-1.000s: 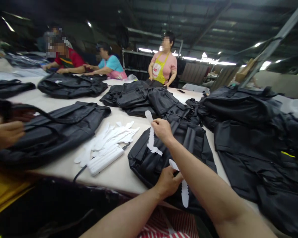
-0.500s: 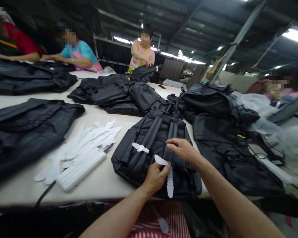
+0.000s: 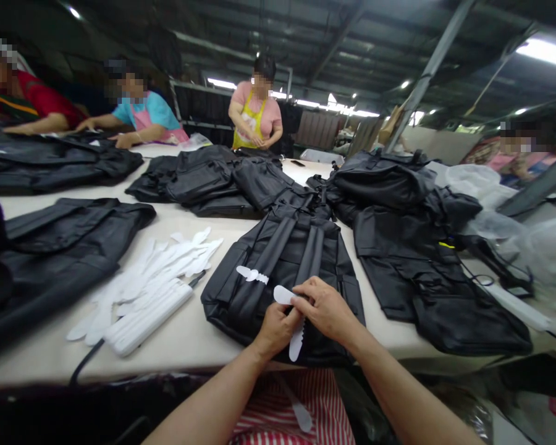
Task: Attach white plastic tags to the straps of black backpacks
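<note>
My left hand and my right hand meet over the near end of a black backpack lying flat on the table. Both pinch a white serrated plastic strip: one rounded end pokes out above my left fingers, the toothed end hangs below. A second white strip is fixed on the backpack's left shoulder strap. A spread of loose white strips and a white bundled stack of them lie on the table to the left.
Black backpacks cover the cream table: one at left, a heap at centre back, more at right. A black cord runs off the near edge. Three people work at the far side, another at far right.
My right hand let go of the strip on the backpack's shoulder strap and came down to join my left hand on the other strip. The view swung to the right.
</note>
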Demonstrator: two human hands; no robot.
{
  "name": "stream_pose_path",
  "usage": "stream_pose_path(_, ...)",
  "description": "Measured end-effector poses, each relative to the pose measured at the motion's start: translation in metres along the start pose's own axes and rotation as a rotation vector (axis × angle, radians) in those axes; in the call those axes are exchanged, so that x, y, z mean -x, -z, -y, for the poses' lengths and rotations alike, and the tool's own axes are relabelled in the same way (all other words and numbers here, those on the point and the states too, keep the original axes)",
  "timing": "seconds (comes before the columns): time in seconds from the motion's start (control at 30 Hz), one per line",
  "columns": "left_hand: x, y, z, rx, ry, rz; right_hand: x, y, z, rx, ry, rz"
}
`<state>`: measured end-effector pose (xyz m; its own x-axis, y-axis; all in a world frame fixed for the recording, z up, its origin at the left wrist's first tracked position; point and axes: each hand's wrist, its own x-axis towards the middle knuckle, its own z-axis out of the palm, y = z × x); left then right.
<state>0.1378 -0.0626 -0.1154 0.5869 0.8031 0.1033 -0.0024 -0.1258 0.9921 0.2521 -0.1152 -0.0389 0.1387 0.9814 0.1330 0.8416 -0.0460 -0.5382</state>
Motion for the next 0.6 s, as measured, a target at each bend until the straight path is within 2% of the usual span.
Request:
stream_pose_path(0.3, 0.000, -0.004, 0.007, -0.053, -0.011, -0.020, 0.005, 0.004, 0.004, 0.081, 0.045, 0.058)
stream_pose_path(0.47, 0.000, -0.009, 0.008, -0.063, -0.044, -0.039, 0.011, -0.004, 0.001, 0.116, 0.083, 0.009)
stream_pose_path(0.53, 0.001, -0.011, 0.005, -0.075, -0.063, -0.045, 0.010, -0.009, -0.004, 0.055, 0.073, -0.039)
stream_pose_path(0.6, 0.002, -0.011, 0.001, -0.088, -0.080, -0.042, 0.008, -0.008, -0.012, -0.136, -0.010, -0.084)
